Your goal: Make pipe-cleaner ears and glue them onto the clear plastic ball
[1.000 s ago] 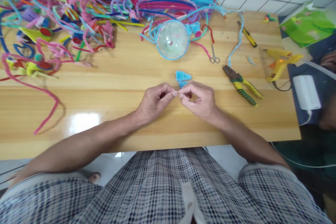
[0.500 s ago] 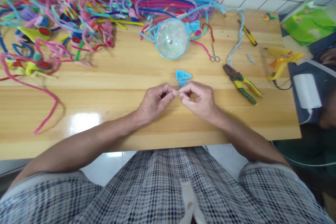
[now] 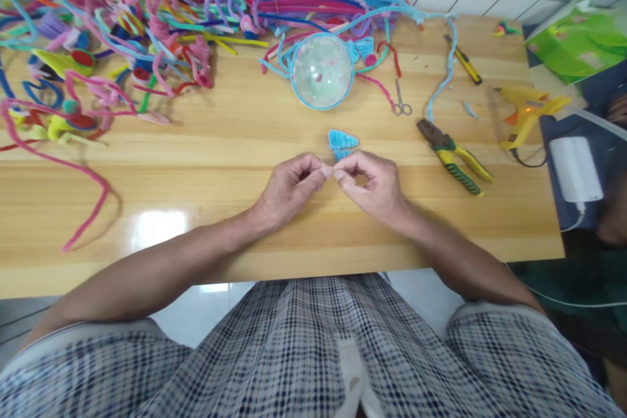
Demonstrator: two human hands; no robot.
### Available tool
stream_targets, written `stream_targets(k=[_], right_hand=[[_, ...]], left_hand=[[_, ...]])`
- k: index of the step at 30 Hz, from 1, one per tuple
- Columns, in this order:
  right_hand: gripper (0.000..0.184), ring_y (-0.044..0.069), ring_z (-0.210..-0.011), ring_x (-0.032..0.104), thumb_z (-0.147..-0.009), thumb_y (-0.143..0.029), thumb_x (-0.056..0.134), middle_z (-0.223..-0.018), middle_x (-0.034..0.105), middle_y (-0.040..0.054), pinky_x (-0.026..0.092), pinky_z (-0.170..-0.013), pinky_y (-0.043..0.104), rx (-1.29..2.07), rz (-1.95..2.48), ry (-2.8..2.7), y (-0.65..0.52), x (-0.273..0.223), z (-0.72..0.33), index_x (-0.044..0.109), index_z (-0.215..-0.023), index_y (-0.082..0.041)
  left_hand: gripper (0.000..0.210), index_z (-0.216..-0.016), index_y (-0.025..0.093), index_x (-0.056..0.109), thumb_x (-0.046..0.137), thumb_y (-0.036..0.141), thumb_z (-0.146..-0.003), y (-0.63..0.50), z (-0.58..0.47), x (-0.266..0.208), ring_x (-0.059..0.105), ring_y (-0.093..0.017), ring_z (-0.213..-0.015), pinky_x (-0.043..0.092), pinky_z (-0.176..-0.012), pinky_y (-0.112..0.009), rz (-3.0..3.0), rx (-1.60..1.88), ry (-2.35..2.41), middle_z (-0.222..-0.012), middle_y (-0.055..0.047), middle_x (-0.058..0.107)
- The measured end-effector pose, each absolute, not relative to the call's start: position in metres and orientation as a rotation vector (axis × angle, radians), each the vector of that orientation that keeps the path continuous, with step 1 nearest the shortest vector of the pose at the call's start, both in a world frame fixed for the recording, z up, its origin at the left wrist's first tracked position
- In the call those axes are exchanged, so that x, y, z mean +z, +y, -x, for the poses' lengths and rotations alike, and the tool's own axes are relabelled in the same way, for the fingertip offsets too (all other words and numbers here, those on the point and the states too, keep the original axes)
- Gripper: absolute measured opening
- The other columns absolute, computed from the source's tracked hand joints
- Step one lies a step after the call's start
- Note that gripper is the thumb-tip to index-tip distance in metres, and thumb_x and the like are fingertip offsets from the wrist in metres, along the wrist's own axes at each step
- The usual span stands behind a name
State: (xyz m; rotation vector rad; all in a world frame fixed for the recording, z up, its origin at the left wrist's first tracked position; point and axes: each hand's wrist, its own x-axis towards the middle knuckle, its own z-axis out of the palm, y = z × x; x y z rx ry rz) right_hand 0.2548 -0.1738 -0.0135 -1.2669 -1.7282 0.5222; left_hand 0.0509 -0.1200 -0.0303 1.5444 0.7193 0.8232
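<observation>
My left hand (image 3: pixel 296 188) and my right hand (image 3: pixel 371 184) meet fingertip to fingertip above the wooden table. Each pinches thumb against forefinger; whatever lies between them is too small to make out. Just beyond the fingers rest two blue fuzzy wedge-shaped pieces (image 3: pixel 342 140), the nearer one partly covered by my right hand. Farther back sits a clear round dome (image 3: pixel 322 70) rimmed with blue pipe cleaner. To the right of my right hand lie pliers (image 3: pixel 454 155) with yellow and green handles, a blue pipe cleaner (image 3: pixel 447 72) reaching to their jaws.
Many coloured pipe cleaners (image 3: pixel 161 26) are heaped at the back left, and a pink one (image 3: pixel 100 192) trails forward. Small scissors (image 3: pixel 402 104), a yellow cutter knife (image 3: pixel 464 60) and a yellow glue gun (image 3: pixel 526 116) lie right. A white power adapter (image 3: pixel 575 168) is at the right edge.
Both hands keep the same pinch at nearly the same spot, with only a tiny shift of the fingers. The things on the table stay where they were.
</observation>
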Motion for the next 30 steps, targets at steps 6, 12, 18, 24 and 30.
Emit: stream_targets(k=[6, 12, 18, 24, 30], right_hand=[[0.017, 0.014, -0.066, 0.065, -0.091, -0.012, 0.067, -0.074, 0.073, -0.0023, 0.051, -0.065, 0.028, 0.448, 1.278, -1.739, -0.1732, -0.0127, -0.2564, 0.066, -0.08, -0.024], [0.017, 0.014, -0.067, 0.064, -0.094, -0.012, 0.066, -0.075, 0.073, -0.002, 0.052, -0.066, 0.029, 0.415, 1.243, -1.839, -0.1724, -0.0125, -0.2604, 0.069, -0.083, -0.024], [0.017, 0.013, -0.064, 0.061, -0.086, -0.009, 0.063, -0.073, 0.072, -0.0026, 0.05, -0.066, 0.029, 0.431, 1.28, -1.913, -0.171, -0.0165, -0.2623, 0.065, -0.078, -0.024], [0.015, 0.014, -0.064, 0.06, -0.086, -0.012, 0.065, -0.072, 0.071, -0.0031, 0.049, -0.065, 0.029, 0.551, 1.353, -1.855, -0.1717, -0.0149, -0.2631, 0.064, -0.078, -0.025], [0.015, 0.015, -0.068, 0.064, -0.093, -0.015, 0.065, -0.076, 0.072, -0.0017, 0.053, -0.068, 0.03, 0.471, 1.29, -1.855, -0.1728, -0.0128, -0.2624, 0.068, -0.082, -0.025]], left_hand=[[0.051, -0.084, 0.019, 0.069, 0.073, 0.064, -0.107, -0.1225, -0.0516, -0.0298, 0.051, -0.012, -0.065, 0.046, -0.062, -0.025, -1.652, 0.822, 0.731, -0.072, 0.002, 0.064], [0.035, -0.085, 0.019, 0.07, 0.072, 0.042, -0.11, -0.1221, -0.0497, -0.0337, 0.053, -0.011, -0.061, 0.044, -0.059, -0.023, -1.808, 0.853, 0.744, -0.071, 0.002, 0.068], [0.026, -0.085, 0.018, 0.073, 0.068, 0.025, -0.11, -0.1231, -0.0476, -0.0383, 0.062, -0.011, -0.063, 0.046, -0.062, -0.023, -2.059, 0.921, 0.679, -0.073, 0.001, 0.073], [0.028, -0.088, 0.018, 0.076, 0.071, 0.034, -0.11, -0.1218, -0.0485, -0.0356, 0.061, -0.011, -0.063, 0.047, -0.061, -0.024, -1.956, 0.902, 0.733, -0.074, 0.0, 0.076], [0.033, -0.087, 0.018, 0.075, 0.069, 0.04, -0.111, -0.1206, -0.0481, -0.0361, 0.058, -0.011, -0.062, 0.045, -0.06, -0.024, -1.911, 0.85, 0.748, -0.072, -0.001, 0.074]])
